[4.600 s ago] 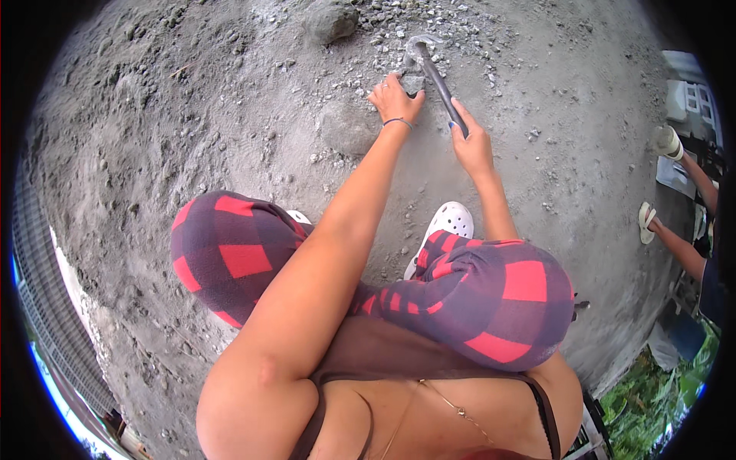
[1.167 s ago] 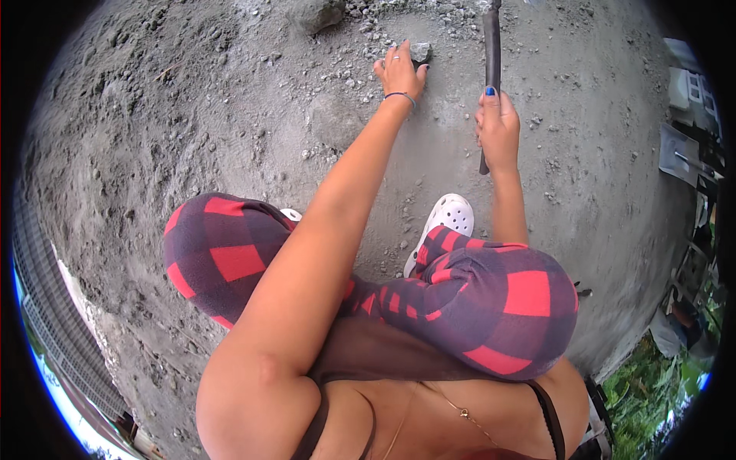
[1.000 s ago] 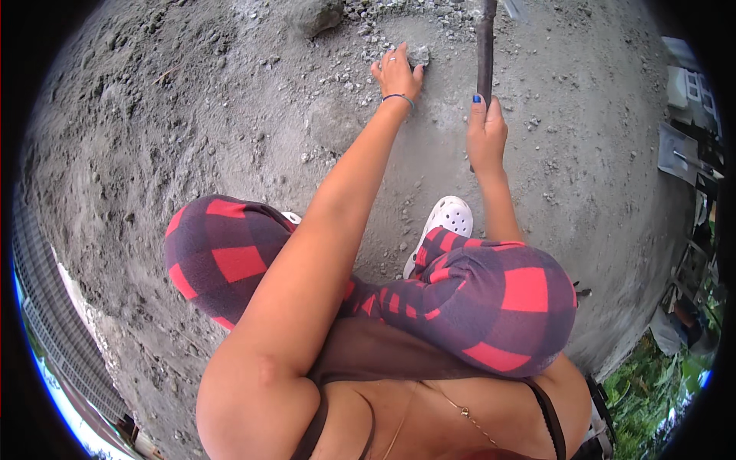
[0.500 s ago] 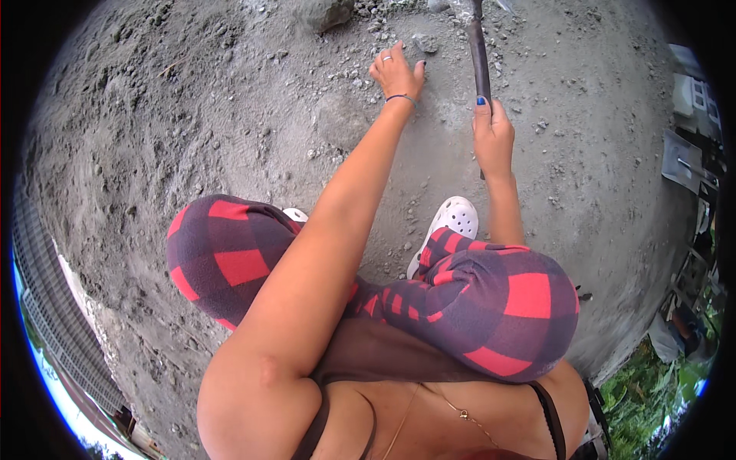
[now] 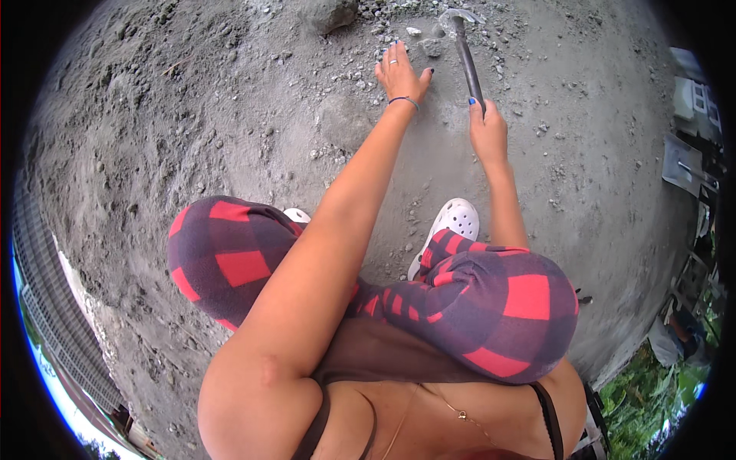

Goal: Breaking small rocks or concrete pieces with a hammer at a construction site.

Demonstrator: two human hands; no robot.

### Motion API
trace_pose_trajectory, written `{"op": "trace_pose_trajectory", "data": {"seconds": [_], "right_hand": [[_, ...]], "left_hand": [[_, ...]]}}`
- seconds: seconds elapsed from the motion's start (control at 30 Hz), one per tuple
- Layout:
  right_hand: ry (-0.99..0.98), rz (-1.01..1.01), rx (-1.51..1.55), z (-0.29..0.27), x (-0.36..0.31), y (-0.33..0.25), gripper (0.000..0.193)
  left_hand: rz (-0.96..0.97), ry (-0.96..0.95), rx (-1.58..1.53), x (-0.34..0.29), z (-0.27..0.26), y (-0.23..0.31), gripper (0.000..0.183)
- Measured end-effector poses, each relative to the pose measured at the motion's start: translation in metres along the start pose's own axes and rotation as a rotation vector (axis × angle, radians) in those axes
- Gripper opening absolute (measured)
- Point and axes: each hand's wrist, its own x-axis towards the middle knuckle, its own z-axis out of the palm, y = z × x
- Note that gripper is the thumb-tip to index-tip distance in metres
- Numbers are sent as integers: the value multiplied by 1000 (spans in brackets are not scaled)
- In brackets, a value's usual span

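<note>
My right hand (image 5: 489,132) is closed round the lower end of the dark handle of a hammer (image 5: 469,67). Its pale metal head is low near the small stones at the far side, though I cannot tell whether it touches them. To the left, my left hand (image 5: 401,77) reaches over the gravel with fingers stretched and thumb apart, nothing visible in it. A grey stone (image 5: 431,47) lies between the left hand and the hammer head. Beyond the left fingertips is a small whitish stone (image 5: 414,31).
A larger rock (image 5: 330,14) sits at the far edge, and another dusty stone (image 5: 343,123) is half sunk left of my left forearm. Loose grey soil (image 5: 138,138) spreads leftward. My white clog (image 5: 458,220) stands below the right hand. Metal items (image 5: 686,161) line the right rim.
The hammer has swung down and toward me, so its head now shows fully beside the grey stone. My left hand's fingers have straightened and spread.
</note>
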Motion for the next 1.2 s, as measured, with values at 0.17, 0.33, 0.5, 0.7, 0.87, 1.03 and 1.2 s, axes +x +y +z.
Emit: {"op": "trace_pose_trajectory", "data": {"seconds": [0.17,0.33,0.5,0.7,0.87,1.03,1.2], "right_hand": [[152,-87,239,-49,5,-59,27],[189,-135,208,-28,4,-59,21],[53,-25,-80,21,-4,7,26],[58,-44,163,-21,-10,-29,27],[205,-185,253,-45,-8,-67,21],[102,-57,-12,13,-9,0,24],[-15,73,4,9,-14,7,29]], "left_hand": [[-4,4,7,-2,1,-5,77],[-4,3,-3,-5,0,-4,77],[2,9,-20,-2,0,5,76],[-12,-11,0,-8,-2,-9,76],[6,-7,35,-6,-1,-7,76],[-5,-21,6,-6,1,7,76],[-5,-23,-3,-3,-3,1,76]]}}
